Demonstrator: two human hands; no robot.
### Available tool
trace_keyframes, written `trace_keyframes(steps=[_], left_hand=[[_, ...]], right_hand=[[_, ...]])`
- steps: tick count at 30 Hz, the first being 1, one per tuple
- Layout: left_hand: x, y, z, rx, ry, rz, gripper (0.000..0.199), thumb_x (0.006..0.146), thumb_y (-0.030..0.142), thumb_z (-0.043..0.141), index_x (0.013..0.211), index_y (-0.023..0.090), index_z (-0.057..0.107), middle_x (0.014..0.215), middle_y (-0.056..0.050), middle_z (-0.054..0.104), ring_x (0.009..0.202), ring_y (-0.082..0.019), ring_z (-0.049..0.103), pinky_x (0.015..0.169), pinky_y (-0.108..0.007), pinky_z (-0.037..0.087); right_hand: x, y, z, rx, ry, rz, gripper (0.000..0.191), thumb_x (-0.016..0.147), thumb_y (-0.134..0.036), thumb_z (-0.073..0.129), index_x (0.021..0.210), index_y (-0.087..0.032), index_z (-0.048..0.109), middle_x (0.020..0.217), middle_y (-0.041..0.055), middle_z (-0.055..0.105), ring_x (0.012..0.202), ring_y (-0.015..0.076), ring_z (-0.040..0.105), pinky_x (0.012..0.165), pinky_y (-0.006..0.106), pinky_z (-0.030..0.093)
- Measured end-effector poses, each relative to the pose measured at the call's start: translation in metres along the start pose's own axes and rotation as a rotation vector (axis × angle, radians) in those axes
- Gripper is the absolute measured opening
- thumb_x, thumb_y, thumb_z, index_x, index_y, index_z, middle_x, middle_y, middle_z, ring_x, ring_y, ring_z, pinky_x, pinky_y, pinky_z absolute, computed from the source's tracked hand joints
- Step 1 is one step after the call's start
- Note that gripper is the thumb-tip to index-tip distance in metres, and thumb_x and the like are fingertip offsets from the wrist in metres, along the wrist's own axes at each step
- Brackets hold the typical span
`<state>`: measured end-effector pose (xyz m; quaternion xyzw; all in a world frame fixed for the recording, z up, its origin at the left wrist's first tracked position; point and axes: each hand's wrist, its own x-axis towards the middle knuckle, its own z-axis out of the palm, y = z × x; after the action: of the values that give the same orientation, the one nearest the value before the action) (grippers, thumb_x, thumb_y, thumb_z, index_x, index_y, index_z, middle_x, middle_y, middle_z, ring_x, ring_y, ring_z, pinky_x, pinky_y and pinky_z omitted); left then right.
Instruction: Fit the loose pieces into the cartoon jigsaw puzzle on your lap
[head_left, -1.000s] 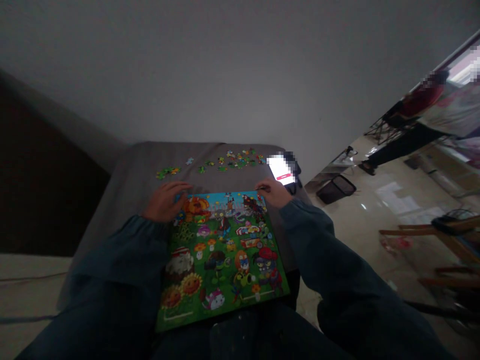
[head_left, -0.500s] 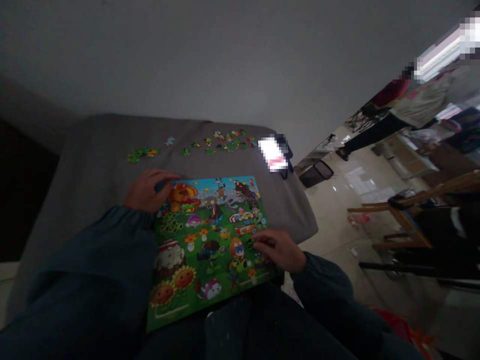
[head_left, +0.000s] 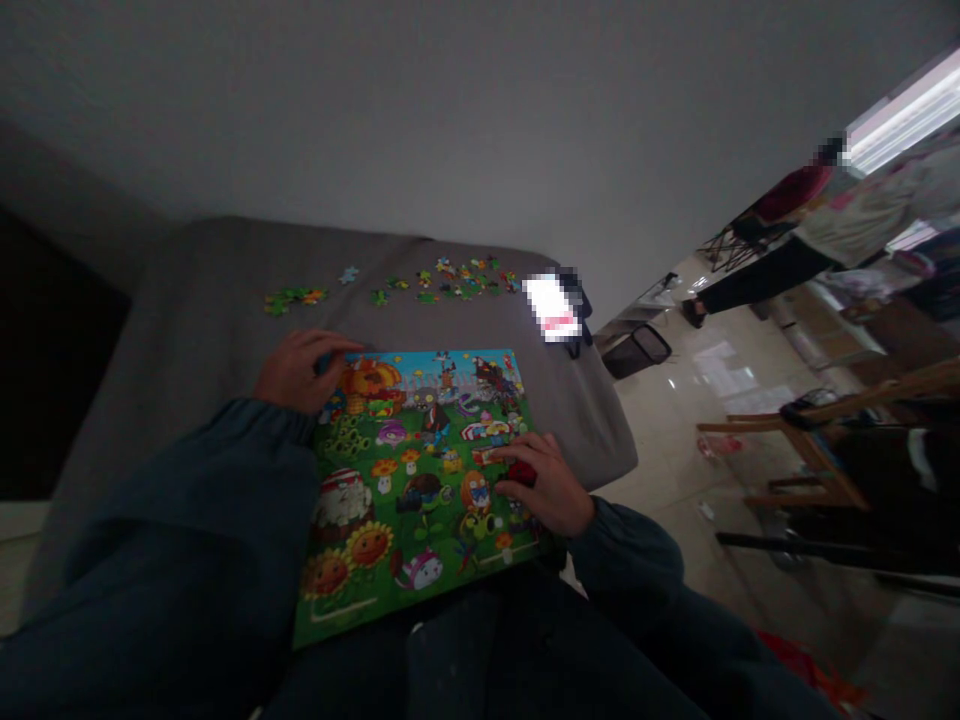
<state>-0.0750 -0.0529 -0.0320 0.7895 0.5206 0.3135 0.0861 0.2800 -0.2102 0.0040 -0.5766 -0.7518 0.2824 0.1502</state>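
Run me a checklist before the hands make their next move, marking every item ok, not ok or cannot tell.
1. Left hand at the far-left corner of the picture board: ok.
2. Right hand at the board's right side: ok.
3. Whole board picture visible: not ok, the right hand covers part.
4. Piece in the right hand's grip: cannot tell, too dark.
5. Loose puzzle pieces apart from the board: ok, beyond its far edge.
6. Lit screen apart from the board: ok.
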Motion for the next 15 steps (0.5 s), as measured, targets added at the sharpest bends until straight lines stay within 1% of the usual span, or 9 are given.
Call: trace_keyframes(steps=[2, 4, 7, 10, 12, 13, 14, 15], left_hand=[[0.0, -0.001, 0.0, 0.005, 0.001, 0.0, 0.038, 0.093, 0.033, 0.04, 0.102, 0.017, 0.074, 0.106, -0.01, 0.071, 0.102, -0.023, 0.063, 0.098, -0.04, 0.047], [0.0, -0.001, 0.0, 0.007, -0.001, 0.0, 0.039, 0.093, 0.035, 0.04, 0.101, 0.018, 0.074, 0.105, -0.009, 0.071, 0.101, -0.023, 0.063, 0.098, -0.04, 0.047], [0.0, -0.003, 0.0, 0.004, -0.004, 0.004, 0.038, 0.093, 0.035, 0.039, 0.101, 0.02, 0.073, 0.105, -0.009, 0.071, 0.102, -0.023, 0.063, 0.097, -0.041, 0.047], [0.0, -0.004, -0.001, -0.006, -0.005, 0.006, 0.038, 0.092, 0.035, 0.039, 0.1, 0.019, 0.073, 0.104, -0.01, 0.071, 0.102, -0.025, 0.063, 0.096, -0.042, 0.048], [-0.001, -0.005, -0.001, -0.015, -0.006, 0.009, 0.037, 0.092, 0.034, 0.04, 0.099, 0.019, 0.073, 0.103, -0.01, 0.071, 0.101, -0.024, 0.064, 0.096, -0.042, 0.049], [-0.001, -0.005, -0.001, -0.02, -0.006, 0.011, 0.037, 0.093, 0.033, 0.04, 0.099, 0.019, 0.073, 0.103, -0.01, 0.072, 0.101, -0.024, 0.064, 0.096, -0.042, 0.049], [-0.001, -0.005, -0.001, -0.024, -0.005, 0.012, 0.037, 0.093, 0.032, 0.04, 0.1, 0.019, 0.073, 0.103, -0.01, 0.072, 0.101, -0.024, 0.064, 0.096, -0.041, 0.049], [-0.001, -0.006, -0.002, -0.028, -0.004, 0.012, 0.037, 0.092, 0.032, 0.04, 0.1, 0.019, 0.073, 0.103, -0.01, 0.071, 0.101, -0.024, 0.064, 0.096, -0.041, 0.049]], right_hand=[[0.005, 0.001, -0.001, -0.022, -0.016, 0.014, 0.053, 0.073, -0.024, 0.084, 0.123, -0.024, 0.066, 0.118, 0.008, 0.059, 0.111, 0.0264, 0.049, 0.1, 0.044, 0.042], [0.008, 0.0, -0.004, -0.05, -0.052, 0.012, 0.061, 0.071, -0.025, 0.086, 0.127, -0.023, 0.063, 0.124, 0.0091, 0.057, 0.115, 0.0273, 0.048, 0.103, 0.045, 0.041], [0.012, -0.007, -0.01, -0.106, -0.112, -0.019, 0.067, 0.071, -0.026, 0.086, 0.133, -0.021, 0.059, 0.128, 0.0102, 0.055, 0.117, 0.0278, 0.047, 0.104, 0.046, 0.041], [0.025, -0.013, -0.025, -0.121, -0.149, -0.12, 0.07, 0.072, -0.031, 0.084, 0.136, -0.022, 0.057, 0.124, 0.0096, 0.059, 0.113, 0.0268, 0.051, 0.1, 0.046, 0.044], [0.049, -0.01, -0.041, -0.127, -0.127, -0.16, 0.061, 0.078, -0.037, 0.079, 0.134, -0.023, 0.058, 0.117, 0.0072, 0.065, 0.105, 0.0229, 0.057, 0.095, 0.041, 0.048], [0.067, -0.007, -0.051, -0.143, -0.089, -0.143, 0.054, 0.084, -0.037, 0.074, 0.133, -0.023, 0.058, 0.112, 0.006, 0.067, 0.097, 0.0198, 0.06, 0.089, 0.038, 0.051], [0.088, -0.002, -0.061, -0.204, -0.024, -0.087, 0.047, 0.087, -0.037, 0.069, 0.132, -0.024, 0.059, 0.109, 0.0046, 0.068, 0.087, 0.0167, 0.062, 0.083, 0.034, 0.053], [0.112, 0.004, -0.07, -0.242, 0.029, -0.053, 0.043, 0.092, -0.035, 0.064, 0.132, -0.022, 0.058, 0.112, 0.006, 0.068, 0.084, 0.0158, 0.063, 0.081, 0.034, 0.054]])
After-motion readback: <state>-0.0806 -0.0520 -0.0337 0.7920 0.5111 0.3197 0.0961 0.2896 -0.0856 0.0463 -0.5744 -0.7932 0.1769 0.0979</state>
